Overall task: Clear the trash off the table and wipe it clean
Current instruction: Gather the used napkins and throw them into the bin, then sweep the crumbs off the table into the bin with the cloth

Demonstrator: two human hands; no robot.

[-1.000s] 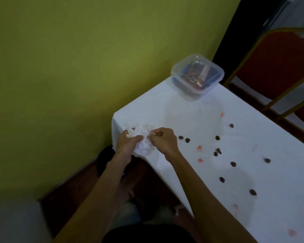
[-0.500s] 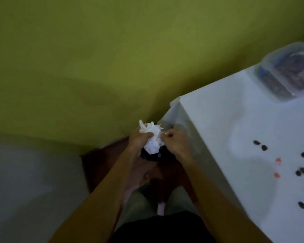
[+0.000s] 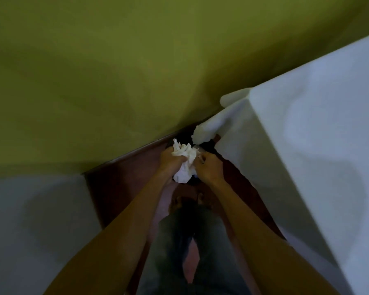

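Note:
A crumpled white tissue (image 3: 184, 161) is held between both hands, off the table and low over the floor near the wall. My left hand (image 3: 170, 161) grips its left side with curled fingers. My right hand (image 3: 209, 170) is curled at the tissue's right edge and pinches it. The table (image 3: 320, 145), under a white cloth, fills the right side; only its near corner and draped side show. A dark object lies below the tissue, mostly hidden.
A yellow-green wall (image 3: 115, 71) stands straight ahead, with a dark red-brown skirting strip (image 3: 126, 167) at its foot. Grey floor (image 3: 30, 220) spreads at the left. My legs in dark trousers (image 3: 190, 241) are below the hands.
Both hands carried the tissue off the table's corner and down to the left. The view swung left and down, so the plastic box and the scattered bits on the cloth left the frame.

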